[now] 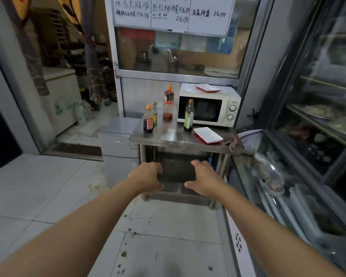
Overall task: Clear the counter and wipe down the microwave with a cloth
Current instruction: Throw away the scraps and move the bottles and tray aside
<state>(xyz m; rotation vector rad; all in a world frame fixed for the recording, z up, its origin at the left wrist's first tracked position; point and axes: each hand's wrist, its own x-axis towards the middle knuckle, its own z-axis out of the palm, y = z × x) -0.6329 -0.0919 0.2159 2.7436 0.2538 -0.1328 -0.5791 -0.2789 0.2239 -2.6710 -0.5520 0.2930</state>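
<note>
A white microwave stands at the back right of a steel counter, with a red-and-white tray on its top. On the counter stand a dark sauce bottle, a small yellow-labelled bottle, a tall red sauce bottle and a green-labelled bottle. A second red-and-white tray lies near the front right, beside a brownish cloth hanging over the corner. My left hand and my right hand are stretched out below the counter's front edge, fingers apart, holding nothing.
A grey metal box stands against the counter's left side. A glass display case with bowls runs along the right. A doorway with a step opens at the left, and a glass partition with a whiteboard rises behind the counter.
</note>
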